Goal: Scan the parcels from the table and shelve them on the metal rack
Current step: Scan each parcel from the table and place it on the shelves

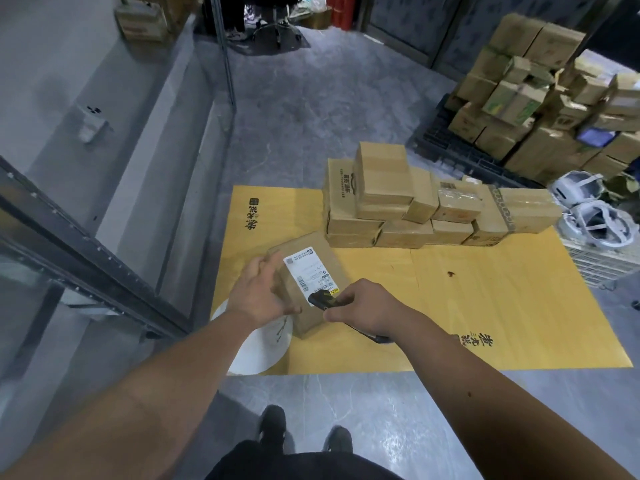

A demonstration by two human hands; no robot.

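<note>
Scan step in hand: one parcel (304, 289) held over the bench (485, 306), label up.

Left hand (258, 294) grip clamped on the parcel's left edge; right hand (363, 308) grip closed round the scanner (320, 301), nose on the label (310, 271). Next, by judgement: read the barcode, then carry it to the metal rack (104, 271) at left. Stacked parcels (398, 202) wait behind; a white disc (256, 348) lies just below.
</note>
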